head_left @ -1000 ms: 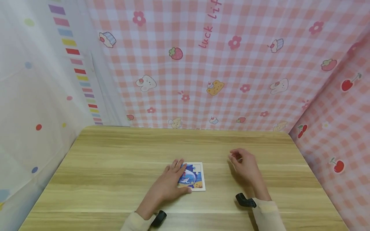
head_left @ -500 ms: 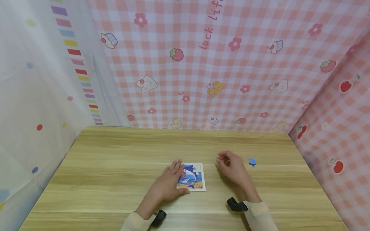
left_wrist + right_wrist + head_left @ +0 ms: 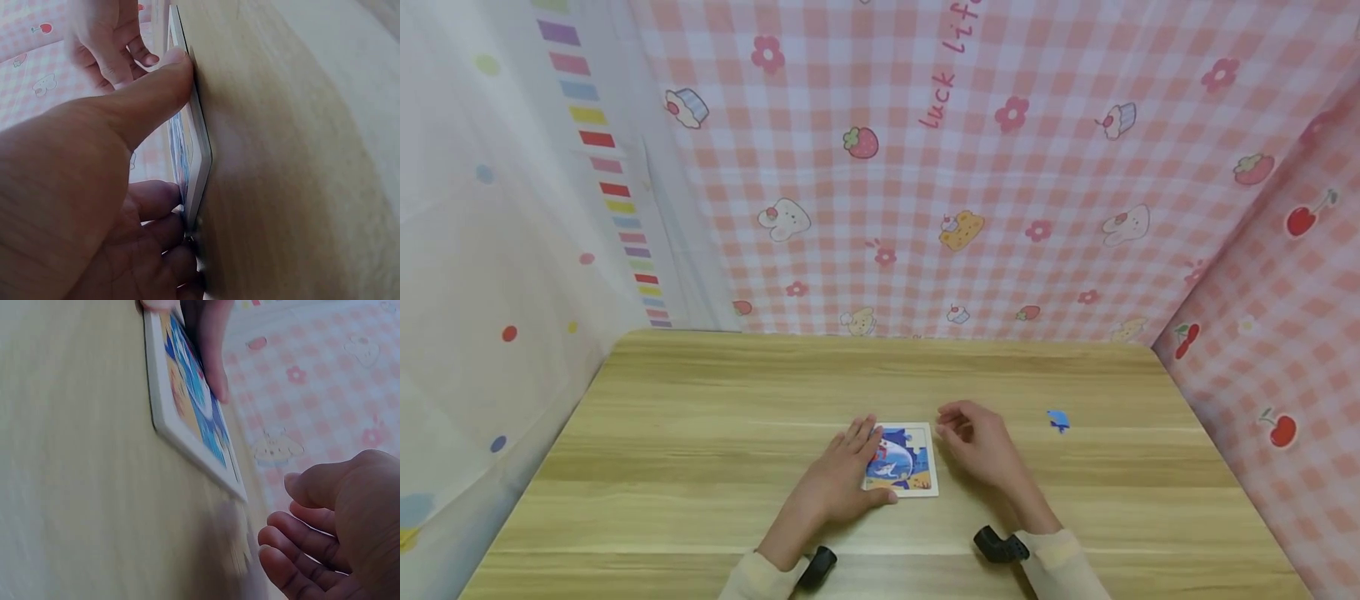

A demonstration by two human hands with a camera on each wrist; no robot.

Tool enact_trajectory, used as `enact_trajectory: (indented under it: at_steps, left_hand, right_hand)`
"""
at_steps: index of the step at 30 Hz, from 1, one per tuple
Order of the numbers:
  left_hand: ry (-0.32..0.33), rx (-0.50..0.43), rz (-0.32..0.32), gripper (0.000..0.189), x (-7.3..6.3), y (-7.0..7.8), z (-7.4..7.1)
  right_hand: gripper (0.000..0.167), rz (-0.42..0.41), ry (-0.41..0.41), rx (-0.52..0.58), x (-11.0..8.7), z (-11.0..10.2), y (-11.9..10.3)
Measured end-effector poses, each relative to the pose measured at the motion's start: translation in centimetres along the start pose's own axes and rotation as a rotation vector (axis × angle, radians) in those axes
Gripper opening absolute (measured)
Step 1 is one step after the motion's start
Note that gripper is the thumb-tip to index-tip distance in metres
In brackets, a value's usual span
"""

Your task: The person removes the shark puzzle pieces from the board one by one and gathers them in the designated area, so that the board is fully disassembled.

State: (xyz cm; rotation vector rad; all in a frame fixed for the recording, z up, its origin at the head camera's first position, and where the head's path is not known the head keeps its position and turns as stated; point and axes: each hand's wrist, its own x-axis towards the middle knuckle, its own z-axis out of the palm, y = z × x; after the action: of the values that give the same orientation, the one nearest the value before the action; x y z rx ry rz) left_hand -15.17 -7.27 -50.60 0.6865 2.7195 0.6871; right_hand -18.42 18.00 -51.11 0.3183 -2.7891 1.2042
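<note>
A small square jigsaw puzzle with a white frame and a blue and orange sea picture lies on the table. A pale, piece-shaped patch shows at its upper right. My left hand rests over its left side, fingers extended and spread; the thumb touches the near edge. Just right of the frame, my right hand hovers with loosely bent fingers. In the right wrist view its thumb and fingers are apart, with nothing seen between them. A loose blue puzzle piece lies farther right.
The wooden table reaches back to a pink checked cloth. More cloth hangs at both sides, a white one on the left. Each wrist wears a black band, such as the right band.
My right hand has moved left from the table's right side to near the puzzle frame, uncovering the loose blue piece. My left hand has stayed on the puzzle.
</note>
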Motion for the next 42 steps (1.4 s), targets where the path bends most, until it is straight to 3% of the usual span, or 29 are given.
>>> enact_trajectory:
  at_steps: [10,17,21,31,42]
  left_hand:
    - [-0.007,0.006,-0.007,0.098,0.2,0.0,0.1]
    - [0.003,0.005,0.008,0.096,0.2,0.0,0.1]
    - [0.009,0.013,0.016,0.096,0.2,0.0,0.0]
    - [0.015,0.003,0.017,0.097,0.2,0.0,0.1]
    - [0.014,-0.017,0.015,0.098,0.1,0.0,0.1]
  right_hand:
    - [0.022,-0.021,-0.042,0.034,-0.7,1.9,-1.5]
    - [0.023,-0.076,-0.019,-0.019,-0.7,3.6,-2.4]
    - [0.024,-0.055,0.002,-0.073,-0.5,4.3,-2.8]
    - [0.021,-0.005,-0.003,-0.117,-0.2,4.7,-3.4]
    - [0.02,-0.036,0.02,-0.09,0.0,4.9,-3.2]
